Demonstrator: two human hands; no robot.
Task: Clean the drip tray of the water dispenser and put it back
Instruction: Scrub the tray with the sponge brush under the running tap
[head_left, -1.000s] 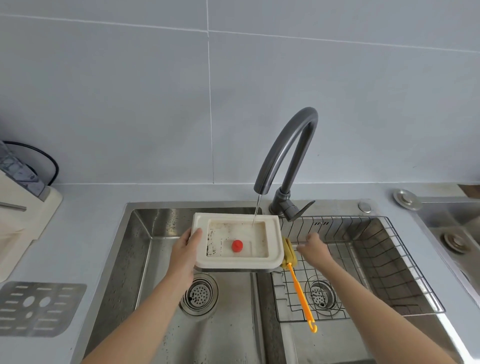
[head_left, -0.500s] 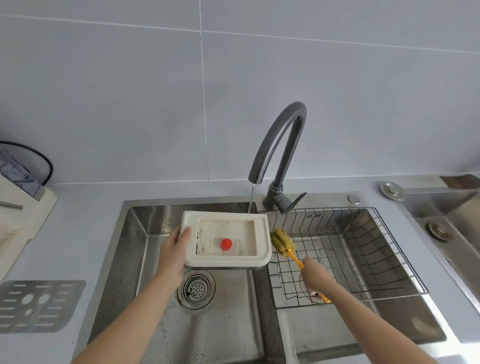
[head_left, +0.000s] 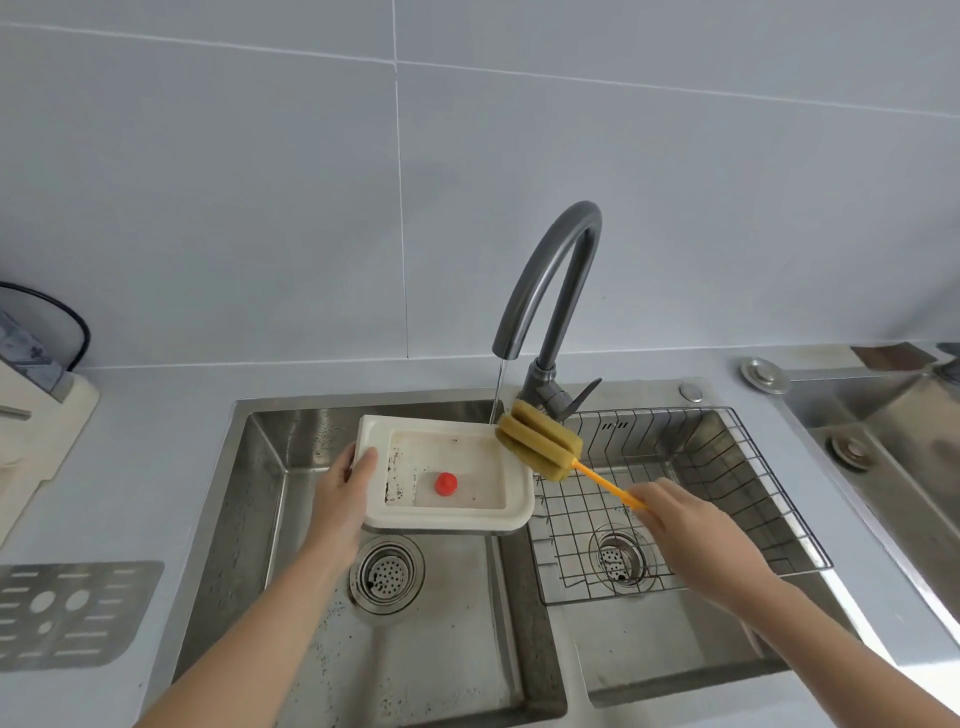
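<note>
Head view, single frame. Item: drip tray (head_left: 449, 473), white, rectangular, held level above the left basin of a steel double sink (head_left: 260, 519), under the spout of a dark grey faucet (head_left: 550, 291); a thin stream of water (head_left: 497, 389) falls onto its far right corner. Tray floor wet, with dark specks along the left inner wall; a small red float (head_left: 445, 483) sits near the middle of the floor. Left hand (head_left: 345, 493): closed on the tray's left edge, thumb lying over the rim, remaining fingers hidden beneath. Right hand (head_left: 685, 525): fingers curled tight around the near end of the orange handle of a sponge brush (head_left: 540, 441); the yellow-green sponge head rests at the tray's far right corner, just beside the water stream, the handle slanting down and right to the hand. Left basin: round drain strainer (head_left: 387, 574) directly below the tray, dark flecks scattered on the basin floor. Right basin: wire rack (head_left: 727, 467) set inside, a second drain visible through its grid. Counter, left: grey perforated grille (head_left: 67, 613) lying flat near the front edge; a cream-coloured appliance (head_left: 31, 431) partly in frame at the far left edge, black cable behind it. Wall: pale grey tile.
</note>
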